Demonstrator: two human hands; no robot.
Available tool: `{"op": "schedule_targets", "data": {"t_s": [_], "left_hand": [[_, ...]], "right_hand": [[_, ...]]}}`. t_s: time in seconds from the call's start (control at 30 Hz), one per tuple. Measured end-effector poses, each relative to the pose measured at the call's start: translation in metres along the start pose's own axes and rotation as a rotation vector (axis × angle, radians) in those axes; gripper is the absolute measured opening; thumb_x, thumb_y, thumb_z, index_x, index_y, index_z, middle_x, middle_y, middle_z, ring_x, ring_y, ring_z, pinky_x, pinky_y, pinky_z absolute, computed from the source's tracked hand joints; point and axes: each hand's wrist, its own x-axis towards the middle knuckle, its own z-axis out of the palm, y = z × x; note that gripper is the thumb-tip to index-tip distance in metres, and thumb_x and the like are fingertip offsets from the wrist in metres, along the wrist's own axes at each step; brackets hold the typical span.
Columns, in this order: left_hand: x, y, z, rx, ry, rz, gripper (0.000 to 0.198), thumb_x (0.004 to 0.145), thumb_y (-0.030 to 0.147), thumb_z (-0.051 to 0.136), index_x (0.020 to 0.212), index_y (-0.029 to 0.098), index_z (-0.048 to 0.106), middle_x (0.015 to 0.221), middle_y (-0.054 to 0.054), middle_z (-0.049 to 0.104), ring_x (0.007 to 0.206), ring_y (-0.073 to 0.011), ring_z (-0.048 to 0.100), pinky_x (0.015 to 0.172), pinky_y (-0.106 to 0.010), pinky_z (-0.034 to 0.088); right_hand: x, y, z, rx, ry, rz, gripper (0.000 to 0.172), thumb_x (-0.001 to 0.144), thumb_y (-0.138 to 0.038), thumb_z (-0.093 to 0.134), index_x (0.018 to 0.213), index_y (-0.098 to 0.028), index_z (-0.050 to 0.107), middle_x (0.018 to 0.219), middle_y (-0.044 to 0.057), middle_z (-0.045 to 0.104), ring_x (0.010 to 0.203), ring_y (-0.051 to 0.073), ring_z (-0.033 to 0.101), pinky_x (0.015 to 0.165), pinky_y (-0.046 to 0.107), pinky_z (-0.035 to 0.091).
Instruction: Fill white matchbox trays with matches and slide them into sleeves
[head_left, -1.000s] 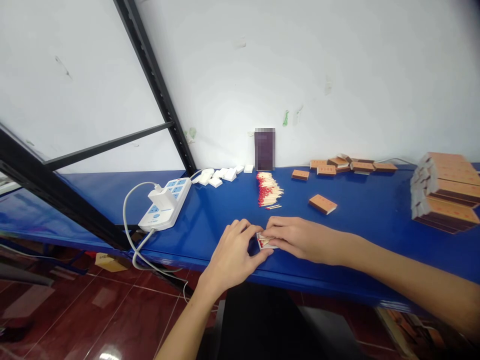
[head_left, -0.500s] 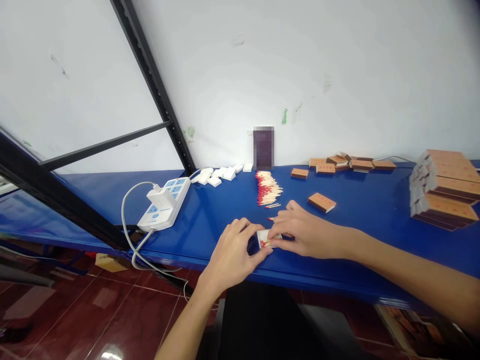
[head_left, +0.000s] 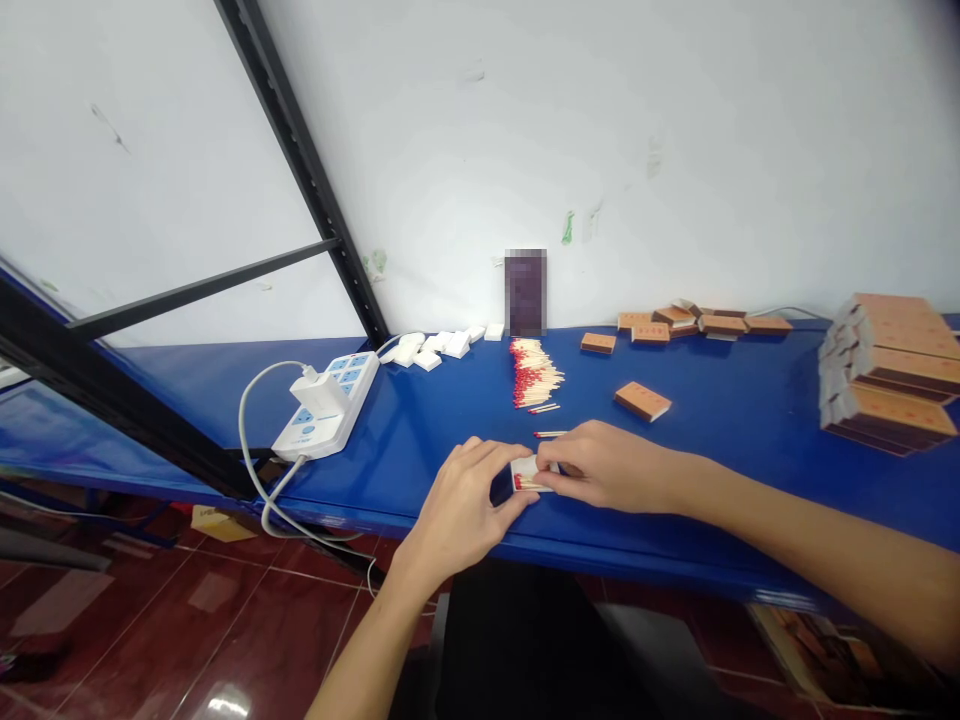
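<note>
A small white tray (head_left: 524, 467) with red-headed matches in it lies near the front edge of the blue table. My left hand (head_left: 471, 500) grips its left end between thumb and fingers. My right hand (head_left: 592, 466) is over the tray's right part, fingers pinched together at the matches; what they hold is hidden. Just beyond my right hand lies a loose match (head_left: 548, 434). Farther back is a pile of matches (head_left: 534, 375), heads to the left. An orange matchbox (head_left: 643, 401) sits to the right of the pile.
White trays (head_left: 427, 348) lie at the back left beside a power strip (head_left: 328, 405) with a looping cable. Several matchboxes (head_left: 722, 326) are at the back right, and a large stack (head_left: 889, 370) stands far right. A dark blurred rectangle (head_left: 526, 292) leans on the wall.
My right hand's fingers have drawn together and lowered slightly at the tray. More of the matches in the tray and of the loose match beyond the hand now shows.
</note>
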Motion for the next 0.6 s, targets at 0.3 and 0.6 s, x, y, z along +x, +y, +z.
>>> {"op": "schedule_targets", "data": {"t_s": [0.3, 0.6], "left_hand": [[0.0, 0.001, -0.002, 0.03, -0.019, 0.029, 0.014, 0.097, 0.024, 0.062, 0.109, 0.027, 0.069, 0.124, -0.003, 0.06, 0.106, -0.0227, 0.057, 0.097, -0.041, 0.043], [0.001, 0.0, 0.002, 0.1, 0.022, -0.07, 0.022, 0.1, 0.035, 0.057, 0.118, 0.026, 0.068, 0.11, -0.003, 0.067, 0.099, -0.0229, 0.059, 0.093, -0.041, 0.045]], "right_hand": [[-0.001, 0.02, -0.007, -0.106, 0.201, 0.033, 0.023, 0.097, -0.026, 0.047, 0.094, -0.017, 0.068, 0.08, 0.005, 0.069, 0.067, 0.016, 0.061, 0.061, 0.027, 0.039], [0.0, 0.034, -0.01, -0.233, -0.035, 0.109, 0.031, 0.099, -0.024, 0.042, 0.095, -0.016, 0.072, 0.091, 0.009, 0.067, 0.078, 0.021, 0.065, 0.072, 0.032, 0.045]]}}
